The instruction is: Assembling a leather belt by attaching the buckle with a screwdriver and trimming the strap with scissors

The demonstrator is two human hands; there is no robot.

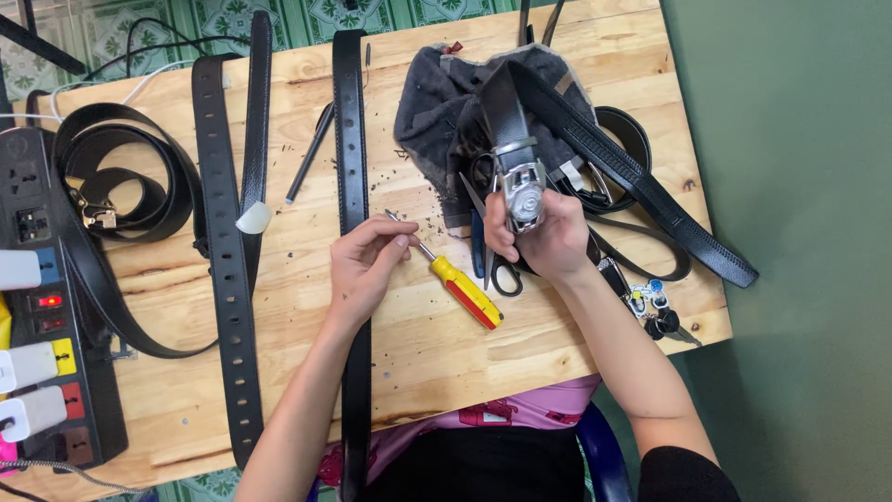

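belt buckle [522,193], hard, slick metal on a floppy strap, sits centre frame, clamped in the right hand [548,237]; left hand [367,265] pinches the screwdriver [460,284] shaft on the bench [418,344].

You have no packages, signs or screens on the wooden table [548,344]. The nearest thing to a label is the row of small coloured patches, blue, red and yellow, on the black power strip [46,307] at the table's left edge.

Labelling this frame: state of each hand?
Left hand: fingers pinched on the metal shaft of the yellow-handled screwdriver.
Right hand: closed, holding the silver metal belt buckle.
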